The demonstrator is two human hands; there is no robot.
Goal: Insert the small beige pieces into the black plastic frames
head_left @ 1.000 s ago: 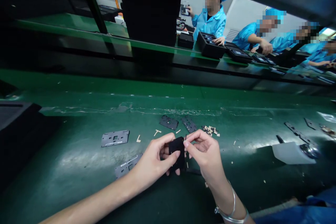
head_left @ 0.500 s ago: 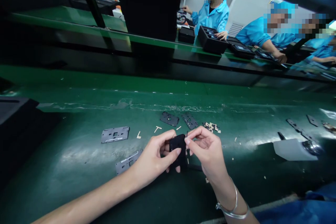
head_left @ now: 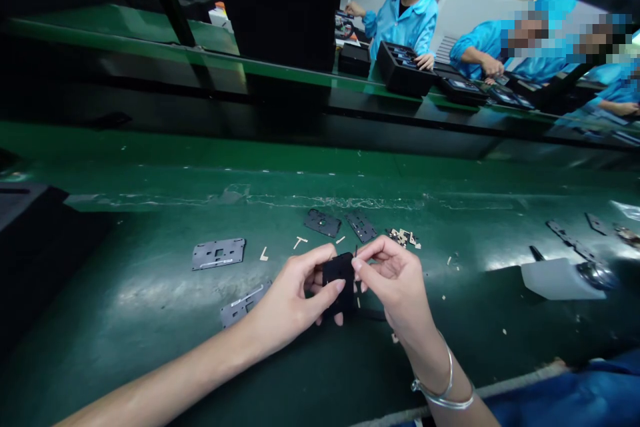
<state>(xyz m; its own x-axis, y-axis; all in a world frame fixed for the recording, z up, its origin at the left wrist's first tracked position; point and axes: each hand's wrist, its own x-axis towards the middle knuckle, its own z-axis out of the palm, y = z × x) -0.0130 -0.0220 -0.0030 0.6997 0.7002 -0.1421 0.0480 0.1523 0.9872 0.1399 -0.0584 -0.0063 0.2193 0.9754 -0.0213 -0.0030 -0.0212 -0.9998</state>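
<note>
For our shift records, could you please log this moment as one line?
left hand: holds black part | right hand: fingertips at its upper corner, grip unclear | nearby: grey plate, beige pieces

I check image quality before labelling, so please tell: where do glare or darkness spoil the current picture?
Head view: pale glare patches whiten the glossy green tabletop, left; head view: the flat black rectangular part in the left hand is too dark for fine detail; head view: the big black boxy object at left merges with darkness.
</note>
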